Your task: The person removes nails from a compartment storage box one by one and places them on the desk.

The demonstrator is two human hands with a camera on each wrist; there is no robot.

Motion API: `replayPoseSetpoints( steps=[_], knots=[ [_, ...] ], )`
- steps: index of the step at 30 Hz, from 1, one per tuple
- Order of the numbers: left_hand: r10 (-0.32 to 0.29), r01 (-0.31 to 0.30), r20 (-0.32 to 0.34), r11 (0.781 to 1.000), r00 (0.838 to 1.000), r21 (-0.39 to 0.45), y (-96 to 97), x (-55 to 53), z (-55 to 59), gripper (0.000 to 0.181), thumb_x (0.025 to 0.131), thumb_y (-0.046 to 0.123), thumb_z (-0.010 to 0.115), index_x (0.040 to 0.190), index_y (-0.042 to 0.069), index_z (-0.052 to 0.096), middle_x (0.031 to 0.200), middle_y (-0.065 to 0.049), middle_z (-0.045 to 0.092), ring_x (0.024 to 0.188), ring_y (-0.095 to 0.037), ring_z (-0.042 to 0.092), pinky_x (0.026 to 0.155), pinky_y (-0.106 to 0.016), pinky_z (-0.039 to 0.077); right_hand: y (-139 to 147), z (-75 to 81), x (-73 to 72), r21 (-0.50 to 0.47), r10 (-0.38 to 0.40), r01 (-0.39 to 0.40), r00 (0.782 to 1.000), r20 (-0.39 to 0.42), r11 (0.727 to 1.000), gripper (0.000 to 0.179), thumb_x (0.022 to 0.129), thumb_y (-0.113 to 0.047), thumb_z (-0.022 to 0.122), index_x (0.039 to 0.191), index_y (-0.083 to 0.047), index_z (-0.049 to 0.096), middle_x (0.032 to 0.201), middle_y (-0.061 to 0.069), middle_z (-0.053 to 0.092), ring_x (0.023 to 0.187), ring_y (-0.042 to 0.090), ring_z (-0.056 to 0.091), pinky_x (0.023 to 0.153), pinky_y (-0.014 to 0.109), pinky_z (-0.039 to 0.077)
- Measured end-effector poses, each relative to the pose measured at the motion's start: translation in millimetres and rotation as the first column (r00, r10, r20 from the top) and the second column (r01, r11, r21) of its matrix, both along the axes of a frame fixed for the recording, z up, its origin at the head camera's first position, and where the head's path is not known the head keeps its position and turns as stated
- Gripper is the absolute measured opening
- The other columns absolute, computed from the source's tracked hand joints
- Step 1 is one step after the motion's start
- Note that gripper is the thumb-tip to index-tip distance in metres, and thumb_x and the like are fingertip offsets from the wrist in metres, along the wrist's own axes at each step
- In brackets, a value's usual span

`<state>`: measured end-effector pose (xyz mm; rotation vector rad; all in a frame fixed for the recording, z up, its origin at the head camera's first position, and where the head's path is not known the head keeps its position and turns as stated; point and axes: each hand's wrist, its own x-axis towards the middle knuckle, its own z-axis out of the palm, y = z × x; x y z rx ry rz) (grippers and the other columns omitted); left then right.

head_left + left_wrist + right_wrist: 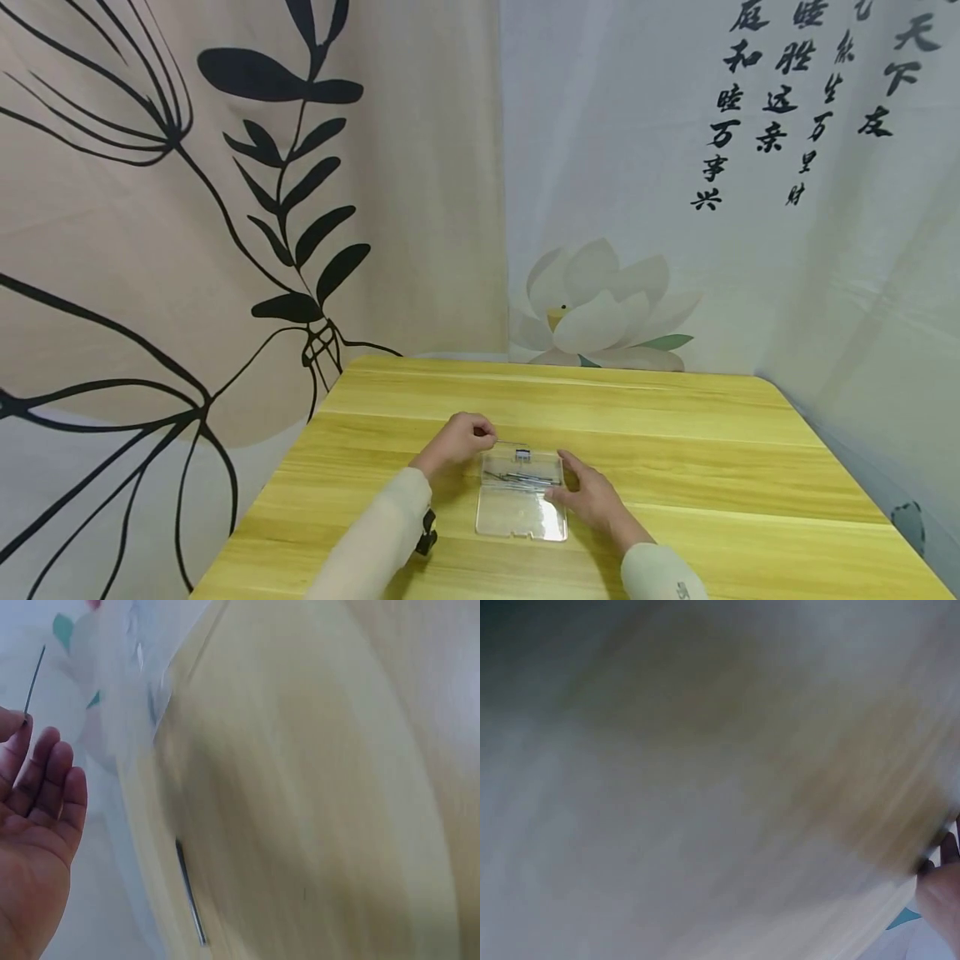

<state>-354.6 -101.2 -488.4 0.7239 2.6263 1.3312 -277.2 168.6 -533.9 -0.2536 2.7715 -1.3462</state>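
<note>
My left hand (467, 437) pinches a thin nail (34, 679) between thumb and forefinger, its other fingers loosely bent. The nail sticks out to the right, over the far edge of a clear plastic box (489, 463). That box lies opened flat, and several metal nails (522, 479) rest in its far half. Its near half is a transparent lid (510, 515). My right hand (592, 493) holds the box at its right side, thumb near the hinge and forefinger at the far corner. Blur covers most of the right wrist view, where the fingers (939, 881) show only at the edge.
Another nail (190, 892) lies on the wooden table in the left wrist view. A small label (522, 455) sits at the box's far edge. The yellow wood tabletop (697, 442) reaches back to a printed curtain (427, 250).
</note>
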Motion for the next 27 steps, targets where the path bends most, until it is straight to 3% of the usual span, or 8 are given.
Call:
replayPoseSetpoints(
  steps=[7, 15, 27],
  knots=[
    [0.075, -0.076, 0.032, 0.995, 0.997, 0.057, -31.3, -5.5, 2.5, 0.02, 0.099, 0.017, 0.062, 0.103, 0.0, 0.071, 0.097, -0.001, 0.065, 0.086, -0.017, 0.058, 0.075, -0.036, 0.05, 1.5, 0.2, -0.7, 0.007, 0.002, -0.002, 1.0, 0.001, 1.0, 0.078, 0.088, -0.035, 0.076, 0.153, -0.01, 0.038, 0.147, 0.019, 0.047, 0.136, 0.049, 0.036, 0.107, 0.066, 0.026],
    [0.124, -0.125, 0.035, 0.992, 0.992, 0.032, -61.6, -2.7, 0.2, 0.02, 0.099, 0.017, 0.062, 0.102, -0.001, 0.071, 0.097, -0.003, 0.066, 0.086, -0.017, 0.057, 0.075, -0.034, 0.049, 1.2, -0.7, 0.8, -0.006, 0.007, -0.007, 1.0, 0.009, 1.0, 0.078, 0.089, -0.034, 0.076, 0.153, -0.01, 0.038, 0.147, 0.019, 0.047, 0.136, 0.049, 0.035, 0.107, 0.067, 0.025],
    [0.141, -0.141, 0.038, 0.99, 0.989, -0.009, -97.0, 6.9, -14.7, 0.015, 0.098, 0.011, 0.062, 0.096, -0.001, 0.071, 0.09, -0.003, 0.065, 0.082, -0.017, 0.053, 0.075, -0.034, 0.046, 1.3, -0.4, 0.8, -0.014, 0.011, -0.011, 1.0, 0.013, 1.0, 0.078, 0.089, -0.034, 0.075, 0.153, -0.011, 0.037, 0.147, 0.019, 0.047, 0.136, 0.05, 0.034, 0.106, 0.068, 0.025]
  ],
)
